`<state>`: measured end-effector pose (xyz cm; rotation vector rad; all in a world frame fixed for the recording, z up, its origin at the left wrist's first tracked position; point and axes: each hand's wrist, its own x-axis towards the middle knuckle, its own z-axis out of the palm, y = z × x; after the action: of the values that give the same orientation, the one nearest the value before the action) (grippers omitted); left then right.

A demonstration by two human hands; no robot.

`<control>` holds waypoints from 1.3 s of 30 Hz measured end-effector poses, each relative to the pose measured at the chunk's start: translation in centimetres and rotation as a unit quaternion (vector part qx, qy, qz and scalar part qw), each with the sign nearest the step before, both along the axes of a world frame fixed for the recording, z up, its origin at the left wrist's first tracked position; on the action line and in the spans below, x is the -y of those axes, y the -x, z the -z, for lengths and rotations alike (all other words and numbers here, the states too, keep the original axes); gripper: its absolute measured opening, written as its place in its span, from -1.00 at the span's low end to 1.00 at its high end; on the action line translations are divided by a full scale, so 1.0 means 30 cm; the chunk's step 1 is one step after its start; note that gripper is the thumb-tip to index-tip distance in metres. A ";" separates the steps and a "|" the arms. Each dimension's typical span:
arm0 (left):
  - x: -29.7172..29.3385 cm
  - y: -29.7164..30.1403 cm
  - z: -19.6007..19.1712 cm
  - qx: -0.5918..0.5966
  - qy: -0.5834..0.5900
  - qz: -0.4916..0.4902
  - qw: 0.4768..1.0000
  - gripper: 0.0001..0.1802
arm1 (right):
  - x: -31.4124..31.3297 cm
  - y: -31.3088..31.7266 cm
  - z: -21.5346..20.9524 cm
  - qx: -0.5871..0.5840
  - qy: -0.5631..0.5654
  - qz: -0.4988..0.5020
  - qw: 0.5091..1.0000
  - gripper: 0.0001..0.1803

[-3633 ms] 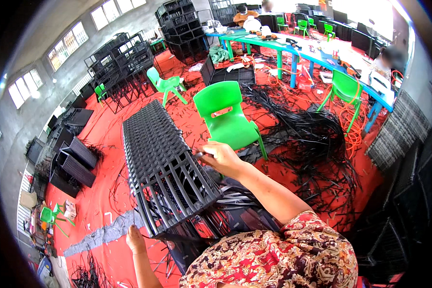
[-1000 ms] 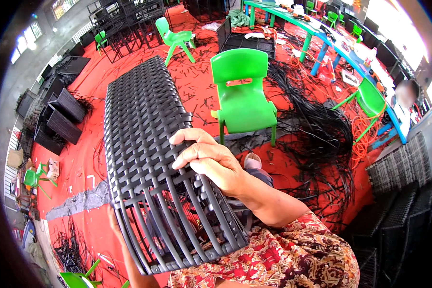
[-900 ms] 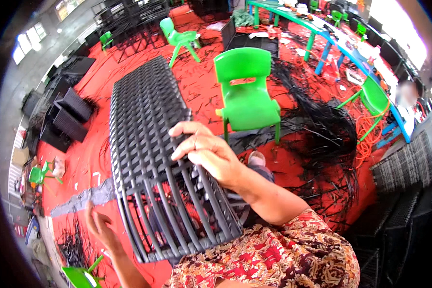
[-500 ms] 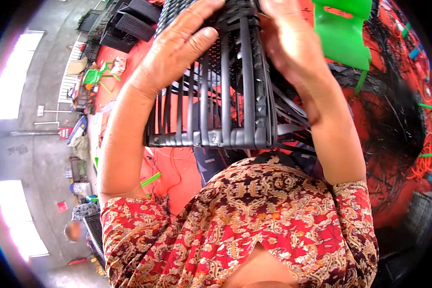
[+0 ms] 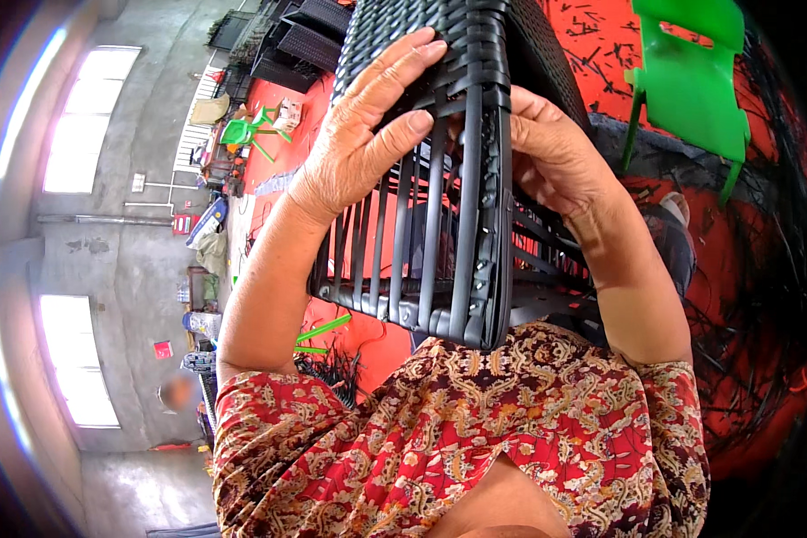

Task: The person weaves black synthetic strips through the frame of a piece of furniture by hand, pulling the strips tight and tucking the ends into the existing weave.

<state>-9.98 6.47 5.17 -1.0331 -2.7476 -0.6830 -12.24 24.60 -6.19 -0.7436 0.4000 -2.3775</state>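
A boxy black woven piece of furniture [image 5: 462, 58] stands tilted before me. Its upper part is tightly woven, while lower down long flat strips [image 5: 394, 260] run loose of any cross weave to a studded frame edge [image 5: 486, 296]. On the left face lies my left hand [image 5: 363, 148], fingers stretched over the weave and thumb apart. My right hand [image 5: 560, 161] is bent behind the corner on the other side, its fingers curled in under the weave. Fingertips show dimly through the gaps between strips; what they pinch is hidden.
A green plastic chair [image 5: 695, 85] stands at the far right. Loose black strips [image 5: 735, 314] litter the red floor on the right. More black woven pieces [image 5: 309, 40] are stacked at the far left, near a small green stool [image 5: 238, 132]. Another person [image 5: 177, 393] is at the left.
The woven piece appears lower and turned, so its corner faces me more. My right hand has come down from the top edge and curled in behind the corner; the left stays on the weave.
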 end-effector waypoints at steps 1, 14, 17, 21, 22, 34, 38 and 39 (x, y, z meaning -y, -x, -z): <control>0.000 -0.002 -0.004 -0.001 0.006 -0.001 1.000 -0.45 | 0.000 0.003 -0.003 -0.002 -0.004 -0.003 1.000 -0.59; 0.032 -0.030 -0.007 -0.035 0.014 0.010 0.999 -0.44 | -0.020 -0.022 -0.046 -0.053 -0.069 0.013 0.996 -0.72; 0.036 -0.025 0.006 -0.044 0.010 0.018 0.999 -0.44 | -0.044 -0.026 -0.052 -0.071 -0.109 0.039 0.991 -0.72; 0.027 -0.010 0.028 -0.047 0.015 0.021 0.999 -0.44 | -0.081 -0.028 -0.055 -0.085 -0.185 0.081 0.976 -0.72; 0.024 -0.006 0.030 -0.045 0.012 0.022 0.999 -0.42 | -0.089 -0.023 -0.060 -0.102 -0.235 0.105 0.961 -0.71; -0.059 0.052 0.087 -0.100 0.044 0.033 0.993 -0.43 | -0.246 0.032 -0.111 -0.044 -0.376 0.076 0.922 -0.75; -0.063 0.069 0.113 -0.101 0.039 0.026 0.994 -0.40 | -0.265 0.057 -0.118 -0.014 -0.384 0.051 0.922 -0.72; -0.065 0.072 0.120 -0.111 0.042 0.026 0.993 -0.41 | -0.268 0.059 -0.120 -0.013 -0.402 0.053 0.914 -0.71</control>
<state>-12.15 8.41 1.58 -1.1275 -2.5841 -0.4317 -14.01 32.65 -2.58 -0.3592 1.3461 -2.0080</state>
